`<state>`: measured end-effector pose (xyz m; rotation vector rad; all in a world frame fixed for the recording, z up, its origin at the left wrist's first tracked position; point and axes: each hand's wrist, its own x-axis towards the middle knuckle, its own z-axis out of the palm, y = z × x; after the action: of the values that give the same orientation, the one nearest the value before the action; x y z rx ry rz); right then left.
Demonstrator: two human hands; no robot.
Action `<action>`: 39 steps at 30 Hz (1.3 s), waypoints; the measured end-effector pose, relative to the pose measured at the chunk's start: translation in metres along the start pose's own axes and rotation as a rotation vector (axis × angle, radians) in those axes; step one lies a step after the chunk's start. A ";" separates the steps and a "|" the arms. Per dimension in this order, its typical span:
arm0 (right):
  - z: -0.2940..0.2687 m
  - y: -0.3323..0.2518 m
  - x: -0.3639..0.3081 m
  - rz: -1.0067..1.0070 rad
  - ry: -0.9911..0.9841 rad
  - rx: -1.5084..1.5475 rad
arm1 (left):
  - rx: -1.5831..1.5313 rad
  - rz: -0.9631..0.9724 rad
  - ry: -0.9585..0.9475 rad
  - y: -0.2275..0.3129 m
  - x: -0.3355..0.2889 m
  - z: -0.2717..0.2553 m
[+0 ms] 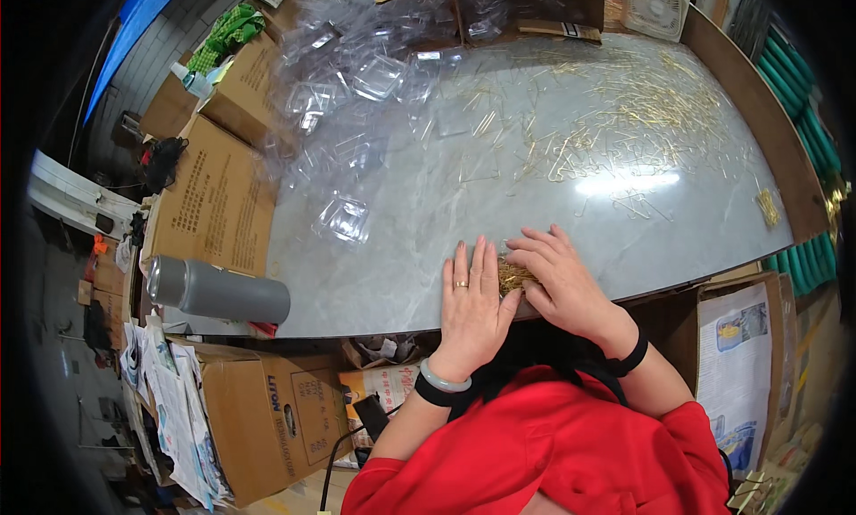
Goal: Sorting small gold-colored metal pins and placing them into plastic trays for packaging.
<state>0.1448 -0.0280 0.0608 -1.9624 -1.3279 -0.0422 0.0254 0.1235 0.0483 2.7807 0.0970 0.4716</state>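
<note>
Here, just below the frame's centre, the left hand point(470, 314) lies flat, fingers extended, beside a bundle of gold wire hooks point(512, 277); the right hand point(568, 288) curves over it, grip unclear. Uneven pressure could scatter hooks off the worktop point(383, 288).

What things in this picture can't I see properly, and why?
All in the head view:
Part of the gold wire bunch: the left hand and right hand cover it.
Top of the white fan: cut off by the upper edge.
How many loose gold wires: too thin and tangled to count.
Inside the grey bottle: its wall hides it.
</note>
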 end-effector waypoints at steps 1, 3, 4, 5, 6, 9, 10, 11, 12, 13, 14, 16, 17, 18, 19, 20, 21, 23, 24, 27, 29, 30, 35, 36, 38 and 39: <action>-0.001 0.002 0.000 -0.015 -0.030 0.058 | 0.003 0.002 -0.001 -0.001 0.000 0.000; -0.002 0.007 -0.001 -0.033 -0.050 0.098 | -0.028 -0.008 -0.034 -0.002 -0.001 0.000; -0.003 0.009 -0.001 -0.052 -0.073 0.136 | -0.025 -0.006 -0.035 -0.002 0.000 -0.001; -0.002 0.012 -0.002 -0.051 -0.069 0.138 | -0.049 -0.016 -0.065 -0.002 0.002 -0.002; -0.001 0.016 -0.002 -0.051 -0.063 0.176 | -0.072 -0.025 -0.095 -0.002 0.003 -0.003; 0.003 0.017 -0.006 -0.024 0.013 0.263 | -0.054 -0.016 -0.105 0.000 0.005 -0.004; 0.003 0.017 -0.007 0.004 0.079 0.312 | -0.052 -0.012 -0.108 0.001 0.004 -0.003; 0.002 0.017 -0.007 0.007 0.084 0.312 | -0.031 -0.001 -0.095 0.001 0.003 -0.001; 0.001 0.015 -0.007 0.049 0.093 0.357 | -0.010 0.011 -0.083 0.001 0.002 0.001; 0.000 0.015 -0.007 0.092 0.103 0.400 | -0.009 0.016 -0.087 0.001 0.002 0.003; 0.000 0.016 -0.008 0.096 0.109 0.399 | -0.146 0.036 -0.032 0.001 0.003 0.006; 0.000 0.022 -0.007 0.114 0.090 0.416 | -0.285 0.063 0.020 0.004 0.008 0.008; -0.002 0.021 -0.009 0.119 0.097 0.412 | -0.337 0.074 0.034 0.007 0.011 0.007; -0.004 0.019 -0.009 0.123 0.111 0.425 | -0.387 0.088 0.048 0.009 0.015 0.007; -0.007 0.017 -0.010 0.127 0.125 0.437 | -0.388 0.099 0.045 0.010 0.017 0.008; -0.010 0.015 -0.014 0.131 0.136 0.432 | -0.397 0.099 0.042 0.009 0.020 0.010; -0.012 0.012 -0.020 0.153 0.184 0.394 | -0.408 0.096 0.040 0.008 0.021 0.012; -0.009 0.008 -0.032 0.179 0.238 0.352 | -0.357 0.117 0.038 0.005 0.022 0.016; -0.007 0.006 -0.039 0.186 0.238 0.158 | -0.306 0.131 0.037 0.006 0.022 0.017; -0.002 -0.017 -0.048 0.204 0.145 -0.176 | -0.213 0.154 0.018 0.012 0.023 0.015; 0.001 -0.018 -0.043 0.144 0.166 -0.132 | -0.224 0.165 0.027 0.011 0.023 0.015; 0.000 -0.010 -0.041 0.141 0.181 -0.061 | -0.233 0.170 0.044 0.011 0.022 0.015; -0.018 0.009 -0.022 0.289 0.259 0.328 | -0.248 0.155 0.081 0.013 0.018 0.016; -0.017 0.010 -0.023 0.291 0.266 0.328 | -0.279 0.128 0.125 0.015 0.018 0.017; -0.010 0.009 -0.028 0.282 0.304 0.125 | -0.263 0.128 0.119 0.017 0.018 0.019; -0.004 0.004 -0.032 0.285 0.307 0.126 | -0.246 0.117 0.117 0.017 0.018 0.019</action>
<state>0.1344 -0.0564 0.0479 -1.9280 -0.8288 -0.1142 0.0490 0.1036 0.0421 2.5256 -0.0916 0.6304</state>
